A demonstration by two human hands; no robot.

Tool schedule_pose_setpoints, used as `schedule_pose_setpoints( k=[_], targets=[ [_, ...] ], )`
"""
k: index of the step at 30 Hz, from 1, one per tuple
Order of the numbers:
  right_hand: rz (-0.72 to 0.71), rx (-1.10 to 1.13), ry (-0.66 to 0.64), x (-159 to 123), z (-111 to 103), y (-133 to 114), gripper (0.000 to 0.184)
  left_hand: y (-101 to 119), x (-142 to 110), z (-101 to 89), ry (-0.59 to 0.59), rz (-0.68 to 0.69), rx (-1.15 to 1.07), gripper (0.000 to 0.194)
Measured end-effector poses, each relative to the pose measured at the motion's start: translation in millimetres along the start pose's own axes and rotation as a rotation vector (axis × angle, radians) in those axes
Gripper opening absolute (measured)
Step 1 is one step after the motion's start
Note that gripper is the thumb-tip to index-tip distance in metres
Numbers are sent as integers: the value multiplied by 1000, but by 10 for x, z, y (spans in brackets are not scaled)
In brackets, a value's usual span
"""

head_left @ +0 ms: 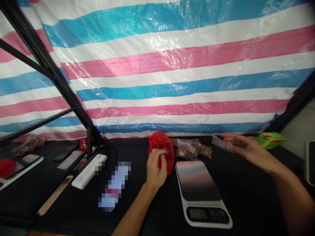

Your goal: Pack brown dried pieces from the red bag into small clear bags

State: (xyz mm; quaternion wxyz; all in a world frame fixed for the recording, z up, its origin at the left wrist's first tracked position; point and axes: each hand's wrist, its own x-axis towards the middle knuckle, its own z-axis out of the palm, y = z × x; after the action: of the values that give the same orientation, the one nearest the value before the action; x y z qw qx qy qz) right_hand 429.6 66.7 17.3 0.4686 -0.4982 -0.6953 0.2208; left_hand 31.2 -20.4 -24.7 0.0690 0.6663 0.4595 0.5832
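- Left hand [156, 169]: low at centre, fingers curled closed around the gathered neck of a red plastic bag [164, 160]; thumb pressed against the bag; a small clear scrap of plastic [165, 150] shows at the fingertips, but its exact grip is too small to tell
- Right hand [242, 147]: raised at the far right, fingers [235, 139] half curled, not a full fist; a clear plastic bag [221, 143] hangs from the fingertips, pinched at its edge and stretching out past them toward the red bag
- Between the hands: small clear bags of brown nuts [187, 149] lie on the black table [152, 213], just beyond the fingers of the right hand and right beside the red bag; a further pile of the same sits next to them
- Just below the right fingers: a white digital kitchen scale [198, 195] with a dark top, nothing on it; it stands close beside the left hand
- Beyond the right fingertips: a green packet [270, 140], near the table's back edge
- Left of the left fingers: a blurred item [114, 186], then a white power bank [88, 171], well apart from both hands
- Behind everything: a striped blue, pink and white tarpaulin [157, 65], on a black metal frame [49, 73]
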Motion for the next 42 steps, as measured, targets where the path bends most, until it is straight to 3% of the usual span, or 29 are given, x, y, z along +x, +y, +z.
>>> schedule_pose_setpoints(
  k=[1, 3, 5, 8, 10, 12, 16, 18, 21, 24, 26, 27, 32, 35, 39, 42],
  targets=[
    [68, 150, -120, -20, 100, -162, 43, 14, -17, 12, -6, 2, 1, 17],
    [160, 390, -217, -87, 335, -438, 54, 54, -56, 40, -50, -4, -9, 17],
    [195, 517, -332, -173, 607, -634, 53, 108, -88, 68, -123, -21, -54, 24],
    [214, 611, -516, -302, 1017, -782, 51, 182, -101, 105, -221, -118, -211, 38],
    [218, 648, -579, -365, 1235, -802, 49, 206, -84, 127, -278, -216, -309, 30],
    [218, 664, -538, -397, 1386, -782, 49, 198, -59, 147, -289, -285, -346, 24],
    [197, 600, -295, -396, 1529, -734, 44, 132, -27, 158, -202, -315, -330, 23],
    [172, 557, -236, -389, 1556, -740, 43, 119, -25, 129, -160, -254, -264, 22],
    [140, 534, -232, -395, 1573, -789, 41, 164, -31, 62, -99, -15, -35, 19],
    [133, 549, -273, -424, 1588, -860, 39, 248, -51, 45, -197, 229, 151, 56],
    [121, 548, -304, -453, 1604, -907, 37, 286, -72, 77, -250, 270, 199, 74],
    [103, 537, -315, -469, 1612, -929, 35, 293, -83, 97, -260, 260, 209, 74],
    [8, 428, -371, -533, 1610, -991, 28, 194, -63, 86, -268, 130, 182, 44],
    [-38, 331, -354, -518, 1578, -980, 29, 123, 34, -32, -115, -5, 148, 34],
    [-102, 174, -336, -369, 1572, -968, 27, 229, 62, -252, 126, -299, 119, 27],
    [-214, 14, -429, -157, 1636, -1041, 26, 427, -145, -317, 144, -561, 231, 29]
  ],
)
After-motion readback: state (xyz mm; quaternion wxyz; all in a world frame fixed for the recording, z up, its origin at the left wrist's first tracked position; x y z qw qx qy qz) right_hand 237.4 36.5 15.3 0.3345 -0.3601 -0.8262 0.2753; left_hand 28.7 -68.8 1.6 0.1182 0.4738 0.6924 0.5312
